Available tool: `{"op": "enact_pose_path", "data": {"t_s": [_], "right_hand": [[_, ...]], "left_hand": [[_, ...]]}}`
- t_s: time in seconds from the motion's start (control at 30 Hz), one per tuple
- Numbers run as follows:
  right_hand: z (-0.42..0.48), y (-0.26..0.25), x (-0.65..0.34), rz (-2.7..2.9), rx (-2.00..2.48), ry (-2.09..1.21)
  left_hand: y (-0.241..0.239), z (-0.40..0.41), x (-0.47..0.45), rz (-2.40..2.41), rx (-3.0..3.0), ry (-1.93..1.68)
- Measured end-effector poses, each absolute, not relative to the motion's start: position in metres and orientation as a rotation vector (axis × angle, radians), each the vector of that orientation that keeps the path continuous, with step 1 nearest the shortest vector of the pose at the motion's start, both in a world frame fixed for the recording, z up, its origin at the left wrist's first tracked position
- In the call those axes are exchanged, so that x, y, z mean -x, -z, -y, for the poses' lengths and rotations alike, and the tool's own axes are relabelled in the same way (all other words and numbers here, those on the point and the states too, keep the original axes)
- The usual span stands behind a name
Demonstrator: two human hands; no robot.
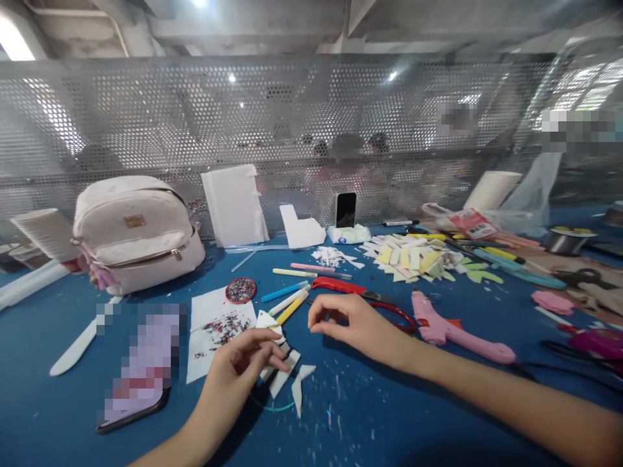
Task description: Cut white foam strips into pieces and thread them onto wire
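Note:
My left hand (243, 360) lies loosely over a row of white strips (286, 374), its fingers bent but apart. Above its fingertips a white pointed piece (267, 319) shows, and a white forked piece (302, 384) lies just to the right, like a fish's head and tail. Part of the row is hidden under the fingers. My right hand (343, 319) hovers to the right, thumb and fingertips pinched together; whatever is between them is too small to make out. Behind it lie red-handled scissors (338, 285) and several markers (292, 306).
A white sheet (198, 363) with glitter bits and a red-rimmed round lid (240, 290) sit left. Nearby are a phone (146, 370) and a pale backpack (136, 233). On the right are a pink glue gun (452, 334) and a heap of cut pieces (413, 257).

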State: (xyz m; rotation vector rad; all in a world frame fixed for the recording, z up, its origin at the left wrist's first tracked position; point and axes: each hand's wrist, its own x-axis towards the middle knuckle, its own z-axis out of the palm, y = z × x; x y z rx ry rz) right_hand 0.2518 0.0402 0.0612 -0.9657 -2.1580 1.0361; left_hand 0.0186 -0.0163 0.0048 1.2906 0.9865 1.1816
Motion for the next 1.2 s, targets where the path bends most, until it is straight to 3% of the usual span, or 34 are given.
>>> {"op": "enact_pose_path", "data": {"t_s": [0.2, 0.43, 0.6, 1.2], "right_hand": [[-0.034, -0.045, -0.241, 1.785, 0.945, -1.345], [-0.015, -0.029, -0.241, 1.901, 0.815, -1.287], [-0.023, -0.019, -0.244, 1.665, 0.917, -1.419], [-0.016, -0.018, -0.243, 1.88, 0.799, -1.107]], "left_hand": [[-0.001, 0.018, -0.019, -0.975, -1.3, -1.206], [-0.009, 0.016, -0.025, -1.026, -1.303, -1.138], [-0.016, 0.007, -0.038, -1.04, -1.371, -1.131], [-0.013, 0.008, -0.039, -1.164, -1.789, -1.111]]}}
